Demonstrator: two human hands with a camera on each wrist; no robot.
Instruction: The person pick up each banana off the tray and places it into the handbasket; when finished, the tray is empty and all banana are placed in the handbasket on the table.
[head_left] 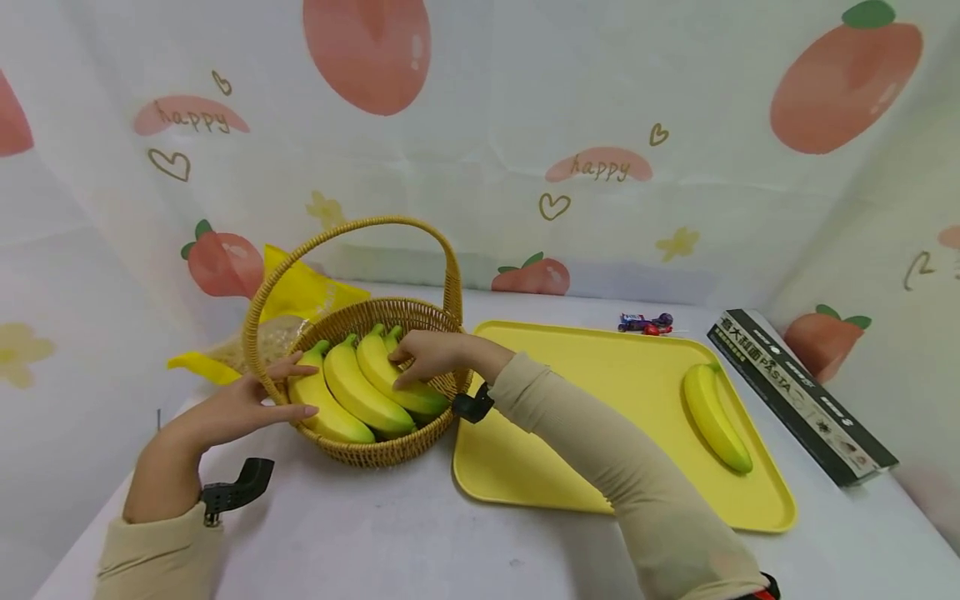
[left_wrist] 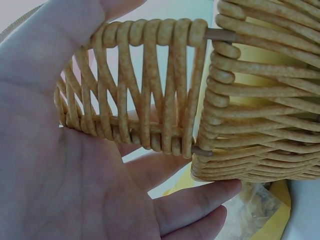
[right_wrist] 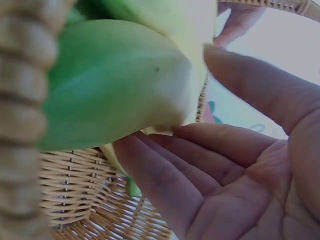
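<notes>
A wicker basket (head_left: 378, 454) with a tall arched handle stands on the left of the table with several bananas (head_left: 365, 387) inside. My left hand (head_left: 236, 404) is at the basket's left side, thumb and fingers stretched out around the base of the handle (left_wrist: 145, 85), close by the leftmost banana. From the right, my right hand (head_left: 435, 358) reaches into the basket and grips the rightmost banana (head_left: 408, 396) between thumb and fingers. In the right wrist view, the fingers (right_wrist: 165, 180) lie against a banana's side, with the basket's woven wall (right_wrist: 70, 185) beyond.
Right of the basket lies a yellow tray (head_left: 585, 367) with one banana (head_left: 716, 417) on it. A black pasta box (head_left: 802, 396) sits beyond its right edge, and wrapped lollipops (head_left: 647, 323) lie behind it. A yellow-and-clear bag (head_left: 300, 292) is behind the basket.
</notes>
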